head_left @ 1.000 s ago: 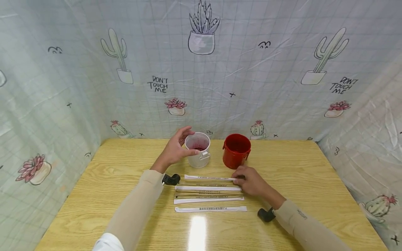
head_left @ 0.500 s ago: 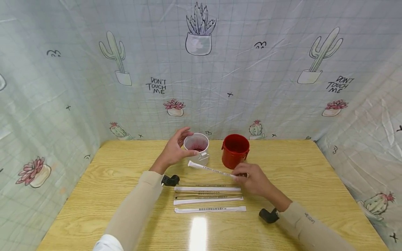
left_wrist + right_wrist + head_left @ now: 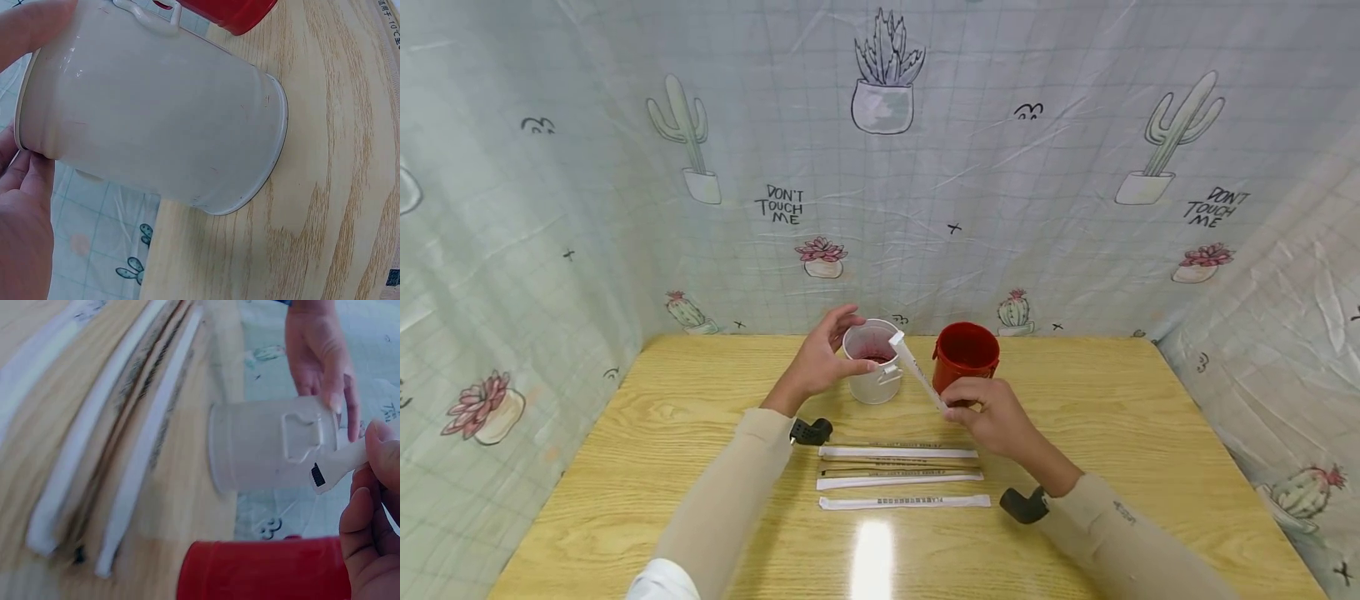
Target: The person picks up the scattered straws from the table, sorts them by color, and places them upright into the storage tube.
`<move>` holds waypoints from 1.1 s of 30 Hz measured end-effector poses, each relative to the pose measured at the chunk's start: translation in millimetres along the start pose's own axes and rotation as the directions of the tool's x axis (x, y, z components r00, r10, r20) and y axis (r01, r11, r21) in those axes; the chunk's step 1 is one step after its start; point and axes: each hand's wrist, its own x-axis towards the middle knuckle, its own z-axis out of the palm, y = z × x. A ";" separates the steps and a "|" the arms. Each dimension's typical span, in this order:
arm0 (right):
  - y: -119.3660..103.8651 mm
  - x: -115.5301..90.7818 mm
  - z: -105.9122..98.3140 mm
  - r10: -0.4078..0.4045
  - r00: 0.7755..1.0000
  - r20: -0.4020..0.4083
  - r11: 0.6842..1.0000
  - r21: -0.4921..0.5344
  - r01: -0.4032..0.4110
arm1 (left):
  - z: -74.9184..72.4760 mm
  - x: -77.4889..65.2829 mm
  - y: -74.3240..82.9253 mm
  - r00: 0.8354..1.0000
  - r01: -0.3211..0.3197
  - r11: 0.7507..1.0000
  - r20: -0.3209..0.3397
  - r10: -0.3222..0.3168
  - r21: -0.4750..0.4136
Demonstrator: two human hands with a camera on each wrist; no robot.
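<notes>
My left hand (image 3: 822,360) grips a white metal bucket (image 3: 876,388) near its rim, thumb on the near side and fingers round the far side. The bucket stands upright; reddish marks show inside. In the left wrist view its pale wall (image 3: 162,106) fills most of the frame. My right hand (image 3: 992,413) pinches one end of a white paper-wrapped straw (image 3: 919,372) in front of the red bucket (image 3: 953,377). The straw slants up to the left, its free end overlapping the white bucket's rim in the head view.
Several wrapped straws lie side by side on the wooden table (image 3: 700,450), among them a white one (image 3: 902,502) nearest me. A patterned curtain (image 3: 880,208) stands behind and at both sides. Light glares off the table's near middle.
My right hand has lifted the straw from the table and moved slightly left and away from me; its free end has swung up toward the white bucket's rim. My left hand stays put.
</notes>
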 end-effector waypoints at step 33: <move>-21.8 96.1 18.3 0.140 0.990 -0.031 0.986 0.091 -0.136 | 1.6 -0.5 6.3 1.000 -0.018 0.998 0.002 0.018 -0.058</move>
